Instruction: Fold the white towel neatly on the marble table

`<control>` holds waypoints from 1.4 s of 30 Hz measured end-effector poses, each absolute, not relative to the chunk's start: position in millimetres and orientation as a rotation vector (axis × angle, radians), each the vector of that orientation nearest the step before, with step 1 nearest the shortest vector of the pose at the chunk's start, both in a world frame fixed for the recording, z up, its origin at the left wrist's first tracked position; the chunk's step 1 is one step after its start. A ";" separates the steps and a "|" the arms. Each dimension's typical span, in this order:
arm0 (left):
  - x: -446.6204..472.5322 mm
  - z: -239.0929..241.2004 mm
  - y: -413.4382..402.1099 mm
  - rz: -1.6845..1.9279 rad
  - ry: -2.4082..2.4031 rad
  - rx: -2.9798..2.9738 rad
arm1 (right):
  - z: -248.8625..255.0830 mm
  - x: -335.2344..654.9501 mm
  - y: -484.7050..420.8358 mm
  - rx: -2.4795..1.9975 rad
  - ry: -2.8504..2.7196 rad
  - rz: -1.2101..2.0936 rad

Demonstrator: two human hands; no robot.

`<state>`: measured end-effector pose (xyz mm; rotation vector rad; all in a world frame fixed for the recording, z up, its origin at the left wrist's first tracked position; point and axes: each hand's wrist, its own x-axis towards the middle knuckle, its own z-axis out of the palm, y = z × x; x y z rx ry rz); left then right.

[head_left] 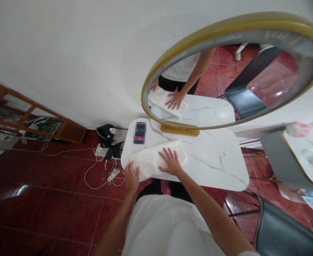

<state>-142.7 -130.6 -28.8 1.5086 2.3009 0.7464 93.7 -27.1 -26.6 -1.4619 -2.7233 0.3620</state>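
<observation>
A white folded towel (149,160) lies lengthwise across the left part of the white marble-patterned table (215,160). My right hand (171,163) rests flat on the towel's right part, its fingers spread. At the towel's left end, by the near table edge, my left hand (131,175) touches the cloth with fingers apart; its thumb lies along the towel's side. Just beyond the towel is a dark phone-like object (139,133), its surface blurred out. Both hands and the towel also show in the round mirror (178,99).
The mirror's gold frame (217,28) leans over the table's back. A black chair (284,227) stands at the near right, and another table (306,153) is farther right. Cables and a power strip (113,175) lie on the red floor at left, near a black bag (105,136).
</observation>
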 end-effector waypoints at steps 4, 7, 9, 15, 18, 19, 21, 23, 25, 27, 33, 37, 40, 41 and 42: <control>-168.9 -34.9 -119.7 0.908 2.228 1.176 | -24.2 93.0 -26.0 -1.466 -2.722 0.360; -180.1 -34.6 -104.7 0.940 2.129 1.034 | -21.7 93.6 -24.8 -1.455 -2.727 0.368; -185.9 -31.3 -95.3 0.942 2.073 1.026 | -19.2 94.3 -24.4 -1.457 -2.725 0.376; -203.3 -20.2 -80.1 0.895 1.866 1.023 | -9.9 92.0 -26.9 -1.462 -2.725 0.373; -209.3 -22.2 -78.7 0.879 1.841 1.022 | -7.9 89.4 -30.2 -1.414 -2.754 0.383; -210.4 -23.9 -78.6 0.879 1.844 1.018 | -7.9 88.9 -31.4 -1.390 -2.769 0.393; -211.2 -28.2 -78.4 0.887 1.870 1.000 | -8.6 88.5 -33.8 -1.351 -2.799 0.414; -210.9 -32.5 -77.7 0.900 1.906 0.977 | -9.9 88.4 -35.9 -1.339 -2.817 0.427; -210.6 -36.1 -76.3 0.914 1.936 0.962 | -11.0 88.0 -37.5 -1.344 -2.820 0.429; -210.9 -38.4 -74.8 0.920 1.959 0.959 | -11.5 87.1 -38.9 -1.353 -2.812 0.426; -216.4 -37.9 -72.2 0.899 1.999 1.001 | -12.6 82.9 -46.3 -1.403 -2.791 0.421; -219.3 -36.8 -64.5 0.908 2.006 0.989 | -15.6 81.0 -52.3 -1.411 -2.790 0.431; -220.4 -38.4 -52.2 0.944 2.005 0.968 | -17.9 80.1 -54.1 -1.433 -2.784 0.436; -220.7 -39.3 -47.5 0.961 2.006 0.961 | -18.5 79.9 -54.3 -1.439 -2.782 0.437; -221.2 -40.3 -42.8 0.980 2.007 0.957 | -18.9 79.9 -54.2 -1.438 -2.784 0.438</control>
